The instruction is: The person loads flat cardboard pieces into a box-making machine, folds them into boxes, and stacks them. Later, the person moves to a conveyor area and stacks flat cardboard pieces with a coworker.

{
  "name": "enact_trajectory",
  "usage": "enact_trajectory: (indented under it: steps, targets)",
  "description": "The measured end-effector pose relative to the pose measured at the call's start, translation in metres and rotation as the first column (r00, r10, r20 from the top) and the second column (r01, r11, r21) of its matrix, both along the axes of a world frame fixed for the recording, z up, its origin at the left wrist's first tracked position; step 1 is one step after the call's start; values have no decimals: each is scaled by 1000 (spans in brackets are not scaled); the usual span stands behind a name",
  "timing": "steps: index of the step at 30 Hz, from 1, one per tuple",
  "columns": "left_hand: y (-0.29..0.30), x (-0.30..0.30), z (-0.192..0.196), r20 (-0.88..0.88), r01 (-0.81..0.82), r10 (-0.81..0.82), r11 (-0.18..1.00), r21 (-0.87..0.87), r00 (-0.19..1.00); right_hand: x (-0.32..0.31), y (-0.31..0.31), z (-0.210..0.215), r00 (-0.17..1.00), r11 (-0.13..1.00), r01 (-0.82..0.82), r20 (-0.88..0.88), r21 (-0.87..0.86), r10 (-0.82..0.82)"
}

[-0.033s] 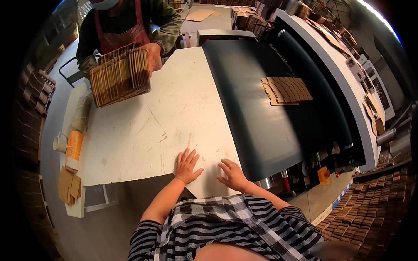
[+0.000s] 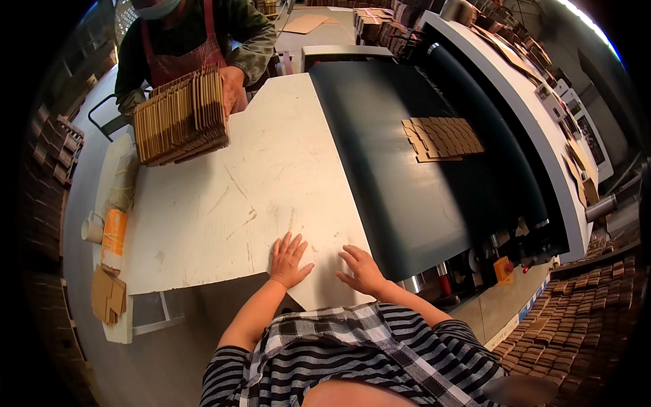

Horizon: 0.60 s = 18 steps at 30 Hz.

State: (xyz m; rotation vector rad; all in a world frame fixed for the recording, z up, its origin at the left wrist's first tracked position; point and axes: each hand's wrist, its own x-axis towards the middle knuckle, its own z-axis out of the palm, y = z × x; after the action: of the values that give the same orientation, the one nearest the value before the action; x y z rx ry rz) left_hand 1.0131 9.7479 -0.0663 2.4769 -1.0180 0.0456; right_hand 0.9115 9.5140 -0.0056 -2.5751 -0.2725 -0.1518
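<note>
My left hand (image 2: pixel 290 263) lies flat on the white tabletop (image 2: pixel 203 237) with its fingers spread, holding nothing. To its right, my right hand (image 2: pixel 361 270) rests on the same top near the front edge, fingers apart and empty. Beyond the board's right side runs a dark conveyor belt (image 2: pixel 386 169). A sheet-like group of overlapping brown cardboard pieces (image 2: pixel 444 138) lies on that belt, well away from both hands. Across the table, a co-worker in a red apron (image 2: pixel 186 57) holds a thick bundle of folded cardboard (image 2: pixel 180 119) at the far left corner.
Along the table's left side are a wrapped roll (image 2: pixel 122 183), an orange packet (image 2: pixel 114 234), a white mug (image 2: pixel 93 227) and loose cardboard pieces (image 2: pixel 108 295). A large machine (image 2: pixel 502 136) borders the belt. Stacked cardboard (image 2: pixel 569 325) fills the lower right.
The whole picture has shifted slightly, mostly leftward. My hands stay flat in the same place, and the co-worker still holds the bundle.
</note>
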Motion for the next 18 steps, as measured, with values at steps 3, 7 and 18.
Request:
enact_trajectory:
  steps: [3, 7, 18]
  targets:
    - [1, 2, -3, 9, -1, 1, 1000, 15, 1000, 15, -20, -2, 998, 998, 59, 36, 1, -59]
    - [8, -6, 2, 35, -43, 41, 998, 46, 999, 33, -41, -7, 988, 994, 109, 116, -14, -106]
    - [0, -9, 8, 7, -27, 26, 999, 27, 1000, 67, -54, -25, 975, 999, 37, 219, 10, -38]
